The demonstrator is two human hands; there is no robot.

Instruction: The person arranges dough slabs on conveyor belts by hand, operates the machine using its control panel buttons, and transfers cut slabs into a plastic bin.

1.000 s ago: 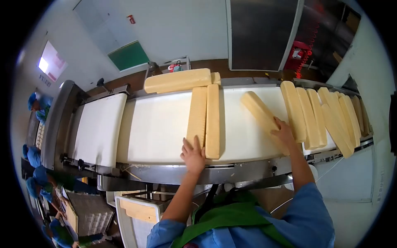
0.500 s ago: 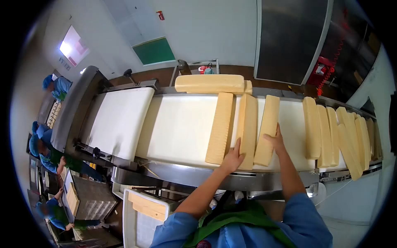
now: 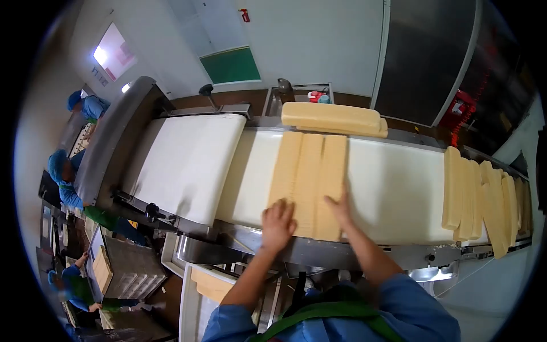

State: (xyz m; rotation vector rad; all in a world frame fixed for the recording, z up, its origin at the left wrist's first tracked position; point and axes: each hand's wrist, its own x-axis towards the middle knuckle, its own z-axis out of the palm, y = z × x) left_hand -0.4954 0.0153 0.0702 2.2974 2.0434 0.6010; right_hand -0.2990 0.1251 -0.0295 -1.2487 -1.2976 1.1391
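Blocks (image 3: 310, 182), three abreast, lie under my fingers, their long sides meeting so closely that only thin seams show. My left hand (image 3: 277, 226) rests on the near end of the left one, fingers a little apart and laid over the top rather than gripping. My right hand (image 3: 338, 210) is spread at the right one: thumb on its upper face, fingers along its outer side, where their tips are partly hidden. With a hand at each outer block, I judge that the set is being braced from both sides, so that it stays square.

All three run across the belt (image 3: 393, 194), far edge to near edge, left of its middle; their near ends line up roughly with the near edge, which probably serves as a guide.

Along the far edge a crosswise block (image 3: 330, 117) lies just beyond their far ends, another showing partly behind it; placed there, it seems out of the way of the belt. Well apart, toward the right end, stands a row (image 3: 468, 196) of more blocks, one slanted with its near end past the near edge. Left of mine is a raised white belt (image 3: 188, 165), then a metal hood (image 3: 122, 137).
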